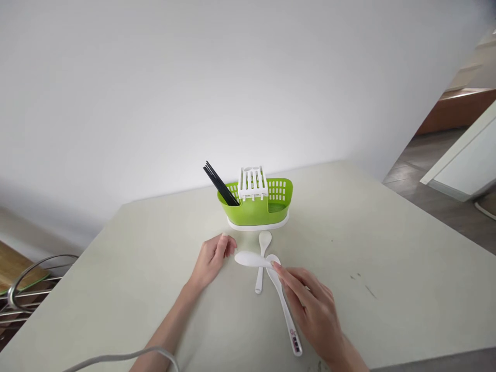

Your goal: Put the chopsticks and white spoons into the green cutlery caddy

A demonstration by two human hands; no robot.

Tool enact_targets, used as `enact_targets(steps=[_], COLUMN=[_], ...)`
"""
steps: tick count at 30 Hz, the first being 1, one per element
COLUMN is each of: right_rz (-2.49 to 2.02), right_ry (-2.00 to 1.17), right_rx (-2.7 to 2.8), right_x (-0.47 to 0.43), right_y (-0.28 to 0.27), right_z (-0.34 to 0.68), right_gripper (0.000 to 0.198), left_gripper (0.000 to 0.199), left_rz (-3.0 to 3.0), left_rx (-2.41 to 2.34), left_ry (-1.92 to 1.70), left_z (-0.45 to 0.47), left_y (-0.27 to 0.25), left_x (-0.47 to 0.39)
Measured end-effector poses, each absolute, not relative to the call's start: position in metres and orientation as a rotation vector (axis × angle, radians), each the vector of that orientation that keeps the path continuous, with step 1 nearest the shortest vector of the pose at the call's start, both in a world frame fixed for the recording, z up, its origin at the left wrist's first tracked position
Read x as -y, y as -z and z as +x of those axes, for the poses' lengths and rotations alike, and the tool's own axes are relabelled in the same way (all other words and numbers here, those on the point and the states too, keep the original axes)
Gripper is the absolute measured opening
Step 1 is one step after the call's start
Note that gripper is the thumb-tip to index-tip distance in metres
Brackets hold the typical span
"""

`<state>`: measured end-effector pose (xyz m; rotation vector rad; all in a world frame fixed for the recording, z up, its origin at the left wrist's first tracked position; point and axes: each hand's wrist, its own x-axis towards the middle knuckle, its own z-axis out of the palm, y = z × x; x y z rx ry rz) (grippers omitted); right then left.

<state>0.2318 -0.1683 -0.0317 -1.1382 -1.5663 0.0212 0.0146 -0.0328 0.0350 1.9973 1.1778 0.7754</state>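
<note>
My right hand [310,305] pinches a white spoon [251,259] by its handle; the bowl points left, over two other spoons. Beneath it a short white spoon [265,242] lies on the table, with its bowl toward the basket. A longer white spoon [284,305] with a printed label near its handle end lies slanted beside my right hand. My left hand [211,258] rests at the table, fingers curled inward, with nothing visible in them. Behind the spoons stands a green basket [253,216] on a white base.
Black chopsticks [220,183] lean in the basket's left compartment. A white slatted holder [253,182] sits across its middle. The pale table [155,248] meets a white wall behind. A metal rack [23,289] stands off the left edge, and a grey cable [124,356] crosses the near left.
</note>
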Motion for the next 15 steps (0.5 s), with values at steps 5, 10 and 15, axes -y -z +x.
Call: enact_targets(steps=[5, 10, 15], right_rz=[-1.119, -1.097, -1.154], right_ry=[-0.028, -0.071, -0.129], right_rx=[1.574, 1.635, 1.537], right_x=[0.169, 0.172, 0.173], right_y=[0.03, 0.031, 0.034], right_z=[0.233, 0.234, 0.231], right_gripper=[0.057, 0.054, 0.052], left_gripper=[0.059, 0.038, 0.034], left_rz=[2.17, 2.252, 2.319], left_rx=[-0.916, -0.999, -1.059], left_ry=[-0.549, -0.204, -0.255], left_z=[0.032, 0.04, 0.026], left_y=[-0.089, -0.108, -0.11], left_x=[0.067, 0.089, 0.09])
